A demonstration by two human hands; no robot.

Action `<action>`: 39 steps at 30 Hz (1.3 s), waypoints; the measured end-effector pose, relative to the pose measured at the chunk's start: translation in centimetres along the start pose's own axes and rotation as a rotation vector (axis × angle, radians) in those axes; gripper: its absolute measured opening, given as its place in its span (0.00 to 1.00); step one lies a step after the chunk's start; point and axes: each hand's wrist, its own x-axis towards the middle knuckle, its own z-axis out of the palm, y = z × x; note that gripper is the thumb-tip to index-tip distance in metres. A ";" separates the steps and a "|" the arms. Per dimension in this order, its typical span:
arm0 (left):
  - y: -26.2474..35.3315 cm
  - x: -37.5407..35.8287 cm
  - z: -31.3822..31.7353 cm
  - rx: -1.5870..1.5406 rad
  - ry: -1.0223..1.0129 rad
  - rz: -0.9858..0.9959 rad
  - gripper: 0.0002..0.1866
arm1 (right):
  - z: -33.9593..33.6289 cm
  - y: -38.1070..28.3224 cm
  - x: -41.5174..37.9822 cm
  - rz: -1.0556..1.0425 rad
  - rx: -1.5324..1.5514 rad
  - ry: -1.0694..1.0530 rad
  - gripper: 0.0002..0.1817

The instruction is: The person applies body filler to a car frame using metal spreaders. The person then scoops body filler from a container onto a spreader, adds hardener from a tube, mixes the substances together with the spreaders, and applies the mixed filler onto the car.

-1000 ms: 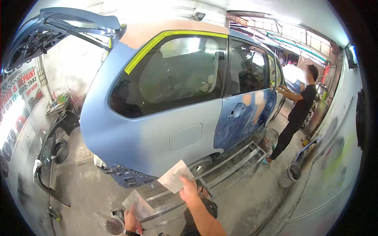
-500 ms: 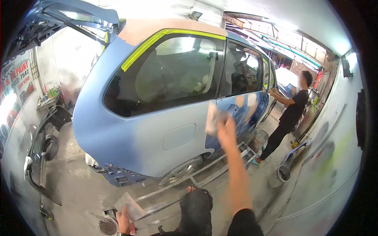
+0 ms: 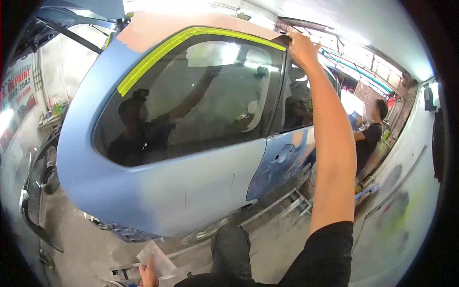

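My right hand (image 3: 303, 50) is raised to the roof edge of a blue and grey car (image 3: 205, 189), above the rear side window. Its fingers are closed on a flat spreader (image 3: 283, 40), of which only a dark part shows beside the end of the yellow-green masking tape (image 3: 191, 34). Peach-coloured filler (image 3: 167, 21) covers the roof edge next to it. Low at the front, my left hand (image 3: 149, 276) grips a thin, pale rectangular plate (image 3: 157, 259) with smears on it, held apart from the car.
A metal frame stand (image 3: 291, 205) lies along the car's lower side. Another person (image 3: 370, 138) in dark clothes stands by the front of the car. A removed bumper (image 3: 31, 191) and a tyre (image 3: 49, 177) are at left. The open tailgate (image 3: 76, 14) hangs at upper left.
My right hand has risen from in front of the rear door to the roof edge. My left hand still holds the plate. The view has moved closer to the car.
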 end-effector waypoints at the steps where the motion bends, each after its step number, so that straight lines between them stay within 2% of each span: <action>1: 2.0 -0.7 0.4 0.198 -0.101 0.019 0.39 | 1.0 0.3 1.1 0.001 -0.029 0.007 0.23; 4: 8.1 -2.9 5.4 0.068 0.107 -0.233 0.39 | 4.0 1.2 3.9 -0.042 -0.044 0.053 0.23; 7: 5.7 -0.2 5.8 -0.017 -0.032 -0.213 0.38 | 5.1 1.2 5.4 -0.052 -0.049 0.009 0.23; 10: 1.7 2.9 6.3 0.029 -0.080 -0.057 0.37 | 6.5 0.7 6.7 -0.118 -0.005 0.056 0.21; 13: 13.2 -2.4 11.2 -0.004 0.096 -0.408 0.38 | 7.8 -0.1 8.1 -0.165 -0.052 0.049 0.21; 14: 12.6 -2.2 11.3 0.019 0.080 -0.412 0.38 | 9.0 0.0 8.3 -0.210 0.005 0.166 0.19; 17: 9.8 -1.4 11.0 0.048 0.068 -0.397 0.40 | 7.8 -1.7 8.4 -0.169 -0.114 0.005 0.27; 18: 9.0 -1.1 11.0 0.055 0.062 -0.390 0.40 | 8.6 -1.7 8.9 -0.190 -0.117 0.078 0.27; 22: 6.4 -0.8 10.8 0.066 0.051 -0.390 0.42 | 8.1 -2.8 8.7 -0.170 -0.124 -0.009 0.27; 25: 8.5 -2.4 11.3 -0.014 0.114 -0.413 0.41 | 7.7 -3.6 8.9 -0.175 -0.104 -0.018 0.27; 28: 5.2 -2.0 9.8 0.018 0.126 -0.354 0.41 | 6.6 -4.5 8.7 -0.160 -0.122 -0.089 0.28; 30: 2.7 -1.4 8.8 0.039 0.133 -0.313 0.40 | 7.6 -4.3 9.4 -0.168 -0.082 -0.038 0.18; 32: 2.0 -1.5 8.1 0.069 0.140 -0.290 0.40 | 7.7 -3.9 10.1 -0.152 -0.017 -0.034 0.15; 35: 3.6 -2.3 8.2 0.139 0.157 -0.310 0.39 | 6.9 -4.2 9.9 -0.097 -0.116 -0.155 0.26; 36: 4.0 -2.6 8.2 0.158 0.164 -0.316 0.39 | 6.9 -4.1 10.1 -0.090 -0.124 -0.169 0.27; 39: 4.5 -3.5 7.9 0.210 0.177 -0.336 0.38 | 7.7 -4.6 10.1 -0.117 -0.018 0.011 0.15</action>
